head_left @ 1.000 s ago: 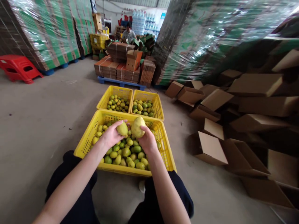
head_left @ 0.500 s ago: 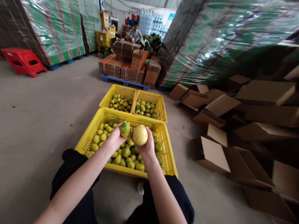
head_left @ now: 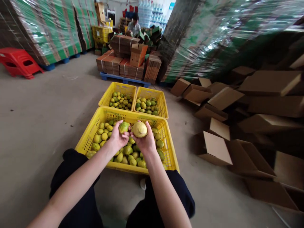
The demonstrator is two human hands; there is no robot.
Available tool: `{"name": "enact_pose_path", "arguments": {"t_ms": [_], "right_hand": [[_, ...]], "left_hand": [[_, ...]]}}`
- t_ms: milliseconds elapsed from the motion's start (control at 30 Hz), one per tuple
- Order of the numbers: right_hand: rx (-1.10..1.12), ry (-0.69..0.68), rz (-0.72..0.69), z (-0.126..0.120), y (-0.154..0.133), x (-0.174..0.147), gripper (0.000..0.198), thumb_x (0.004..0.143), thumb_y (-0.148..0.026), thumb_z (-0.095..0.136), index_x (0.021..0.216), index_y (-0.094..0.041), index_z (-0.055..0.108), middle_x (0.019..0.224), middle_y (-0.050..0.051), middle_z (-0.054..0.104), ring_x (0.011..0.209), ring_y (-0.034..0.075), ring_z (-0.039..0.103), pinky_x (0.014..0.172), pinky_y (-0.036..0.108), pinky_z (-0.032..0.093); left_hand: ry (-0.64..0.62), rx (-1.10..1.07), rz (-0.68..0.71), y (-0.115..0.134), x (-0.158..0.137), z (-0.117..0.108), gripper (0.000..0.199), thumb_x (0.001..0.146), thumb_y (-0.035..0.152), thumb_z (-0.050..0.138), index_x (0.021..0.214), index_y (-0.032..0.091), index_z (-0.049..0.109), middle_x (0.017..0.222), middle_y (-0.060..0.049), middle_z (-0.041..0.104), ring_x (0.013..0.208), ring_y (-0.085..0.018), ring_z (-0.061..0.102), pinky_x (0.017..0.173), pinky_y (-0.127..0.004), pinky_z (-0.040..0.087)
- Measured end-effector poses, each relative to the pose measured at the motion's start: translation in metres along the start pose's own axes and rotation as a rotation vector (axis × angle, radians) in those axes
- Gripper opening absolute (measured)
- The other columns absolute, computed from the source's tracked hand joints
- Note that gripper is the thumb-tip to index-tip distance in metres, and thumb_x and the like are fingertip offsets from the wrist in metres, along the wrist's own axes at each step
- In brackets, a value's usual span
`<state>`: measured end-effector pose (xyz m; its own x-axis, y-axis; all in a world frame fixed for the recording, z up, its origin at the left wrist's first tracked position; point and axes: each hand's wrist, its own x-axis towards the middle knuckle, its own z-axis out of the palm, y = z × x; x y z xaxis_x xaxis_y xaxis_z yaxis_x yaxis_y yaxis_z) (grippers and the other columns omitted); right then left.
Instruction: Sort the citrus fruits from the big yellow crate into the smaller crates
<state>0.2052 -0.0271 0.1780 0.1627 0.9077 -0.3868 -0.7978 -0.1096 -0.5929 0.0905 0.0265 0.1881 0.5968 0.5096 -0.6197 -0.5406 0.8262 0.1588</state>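
My left hand (head_left: 118, 136) is closed around a green-and-yellow lemon (head_left: 123, 128). A larger pale yellow lemon (head_left: 140, 129) rests in the curled fingers of my right hand (head_left: 147, 141). Both hands are close together over a big yellow plastic crate (head_left: 174, 155), which stands in front of my knees. Many yellow and green lemons (head_left: 128, 150) lie inside it, partly hidden by my wrists and forearms.
Two smaller yellow crates, a left one (head_left: 102, 100) and a right one (head_left: 164, 104), hold more lemons beyond. Open cardboard boxes (head_left: 217, 147) pile up on the right. Flattened cartons (head_left: 109, 65) sit on a blue pallet (head_left: 111, 77); a person (head_left: 134, 28) is behind. A red stool (head_left: 20, 63) stands left.
Both lemons have been turned in my hands, the pale one now showing its tip end. My hands have lowered slightly toward the crate, and the view has shifted a little.
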Motion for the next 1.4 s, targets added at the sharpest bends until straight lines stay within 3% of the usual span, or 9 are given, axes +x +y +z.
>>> {"name": "enact_pose_path", "arguments": {"t_ms": [233, 333, 433, 533, 700, 867, 1067, 1200, 1400], "right_hand": [[-0.033, 0.002, 0.038, -0.010, -0.001, 0.009, 0.034, 0.079, -0.052, 0.062, 0.084, -0.019, 0.062, 0.071, 0.005, 0.069, 0.059, 0.017, 0.064, 0.054, 0.028, 0.058], [-0.175, 0.093, -0.201, -0.012, -0.002, 0.010, 0.035, 0.074, -0.048, 0.070, 0.096, -0.023, 0.059, 0.085, 0.002, 0.068, 0.074, 0.019, 0.066, 0.063, 0.031, 0.059], [-0.449, 0.191, -0.583, -0.013, -0.009, 0.003, 0.057, 0.066, -0.042, 0.080, 0.114, -0.027, 0.052, 0.110, 0.003, 0.064, 0.096, 0.021, 0.065, 0.080, 0.034, 0.057], [-0.870, 0.201, -0.924, -0.013, -0.019, -0.008, 0.063, 0.064, -0.035, 0.082, 0.119, -0.028, 0.053, 0.120, 0.006, 0.057, 0.110, 0.026, 0.058, 0.096, 0.044, 0.050], [-1.190, 0.146, -1.152, -0.014, -0.023, -0.017, 0.049, 0.069, -0.023, 0.077, 0.115, -0.030, 0.060, 0.116, 0.007, 0.053, 0.111, 0.027, 0.056, 0.099, 0.048, 0.047], [-0.944, 0.111, -1.060, -0.015, -0.016, -0.013, 0.060, 0.062, -0.023, 0.083, 0.114, -0.028, 0.053, 0.109, 0.004, 0.061, 0.098, 0.023, 0.062, 0.089, 0.039, 0.051], [-0.573, -0.032, -0.707, -0.012, -0.017, -0.009, 0.059, 0.053, -0.018, 0.087, 0.106, -0.026, 0.062, 0.104, 0.000, 0.063, 0.093, 0.020, 0.065, 0.082, 0.032, 0.054], [-0.380, -0.017, -0.496, -0.008, -0.009, -0.007, 0.058, 0.053, -0.019, 0.085, 0.107, -0.025, 0.064, 0.098, -0.001, 0.067, 0.082, 0.016, 0.065, 0.075, 0.028, 0.053], [-0.173, 0.015, -0.332, 0.001, 0.021, -0.001, 0.050, 0.055, -0.026, 0.082, 0.100, -0.024, 0.062, 0.081, -0.005, 0.069, 0.072, 0.015, 0.063, 0.065, 0.023, 0.051]], "left_hand": [[-0.046, 0.049, 0.057, -0.008, 0.000, -0.003, 0.045, 0.094, 0.046, 0.037, 0.069, 0.013, 0.055, 0.050, -0.001, 0.050, 0.032, -0.004, 0.036, 0.028, -0.013, 0.029], [-0.096, 0.105, 0.186, -0.010, -0.001, -0.001, 0.037, 0.087, 0.047, 0.045, 0.072, 0.015, 0.055, 0.058, -0.003, 0.055, 0.041, -0.008, 0.045, 0.037, -0.019, 0.038], [-0.143, 0.313, 0.492, -0.011, -0.001, 0.002, 0.020, 0.078, 0.037, 0.063, 0.080, 0.018, 0.055, 0.072, -0.001, 0.061, 0.056, -0.010, 0.053, 0.048, -0.021, 0.043], [-0.140, 0.604, 0.793, -0.008, -0.005, 0.004, 0.028, 0.070, 0.023, 0.074, 0.092, 0.022, 0.057, 0.087, 0.002, 0.062, 0.079, -0.013, 0.058, 0.065, -0.021, 0.048], [-0.236, 0.959, 0.897, 0.002, -0.020, 0.008, 0.045, 0.057, 0.009, 0.082, 0.096, 0.022, 0.065, 0.103, -0.002, 0.063, 0.093, -0.017, 0.057, 0.085, -0.025, 0.046], [-0.214, 0.987, 0.800, 0.005, -0.026, 0.007, 0.050, 0.059, 0.010, 0.077, 0.107, 0.023, 0.070, 0.108, -0.003, 0.065, 0.096, -0.019, 0.059, 0.089, -0.028, 0.045], [-0.139, 0.766, 0.709, 0.005, -0.016, 0.003, 0.068, 0.068, 0.018, 0.074, 0.132, 0.026, 0.053, 0.119, -0.002, 0.061, 0.114, -0.019, 0.056, 0.102, -0.029, 0.040], [-0.142, 0.688, 0.691, 0.007, -0.009, 0.001, 0.066, 0.069, 0.017, 0.073, 0.128, 0.026, 0.043, 0.107, -0.002, 0.063, 0.107, -0.018, 0.059, 0.097, -0.031, 0.043], [-0.021, 0.903, 1.080, -0.007, -0.004, -0.004, 0.038, 0.074, 0.020, 0.071, 0.097, 0.024, 0.042, 0.102, -0.001, 0.055, 0.101, -0.015, 0.054, 0.100, -0.028, 0.036]]}}
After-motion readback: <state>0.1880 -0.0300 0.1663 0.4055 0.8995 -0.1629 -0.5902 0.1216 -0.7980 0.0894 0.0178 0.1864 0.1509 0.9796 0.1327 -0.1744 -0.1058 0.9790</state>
